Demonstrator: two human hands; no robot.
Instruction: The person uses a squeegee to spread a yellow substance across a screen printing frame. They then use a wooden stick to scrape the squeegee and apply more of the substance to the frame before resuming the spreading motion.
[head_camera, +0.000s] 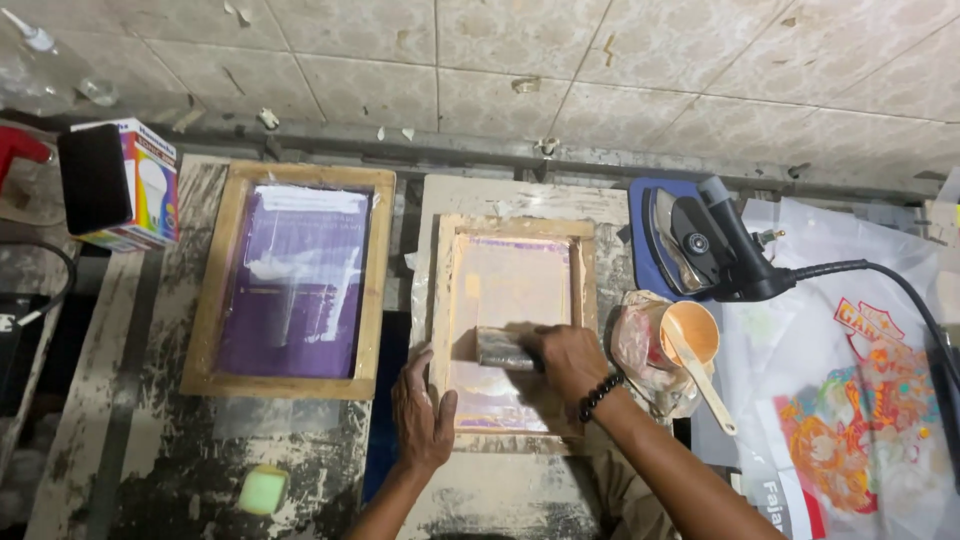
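Head view: two hands at a wooden printing frame.
Two frames lie on the paint-stained surface: the left frame (290, 280) untouched, the right frame (512, 330) pressed flat by the open left hand (422, 412); the right hand (570, 360) grips one squeegee (505, 349) on its screen. One orange cup (688, 335), one iron (700, 245), tiled wall behind.

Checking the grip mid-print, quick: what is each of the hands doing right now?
Left hand: open, pressed flat on the wooden screen frame at its lower left edge.
Right hand: closed around the squeegee on the screen.
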